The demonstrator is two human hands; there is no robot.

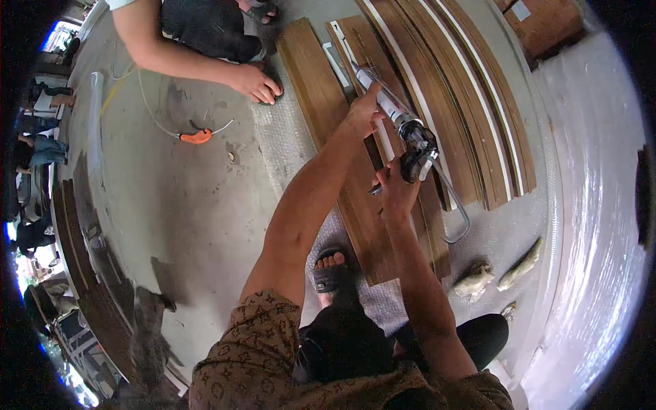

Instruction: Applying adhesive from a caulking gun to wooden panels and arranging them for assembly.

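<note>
A caulking gun [418, 140] with a white tube in its frame is held over brown wooden boards [372, 229]. My left hand [364, 113] wraps round the front of the tube, near the nozzle. At the gun's black handle, my right hand [396, 188] is closed on the grip, its fingers partly hidden. The bent metal rod [459, 212] sticks out behind, toward me. Below the nozzle tip runs a board with a white strip [339, 42] along it.
A co-worker's hand [256, 83] rests beside the boards at the upper left. An orange air blow gun [196, 137] with a hose lies on the floor. Bubble wrap [283, 147] spreads under the boards. Crumpled pale scraps [473, 281] and a plastic-wrapped stack [594, 171] are at right.
</note>
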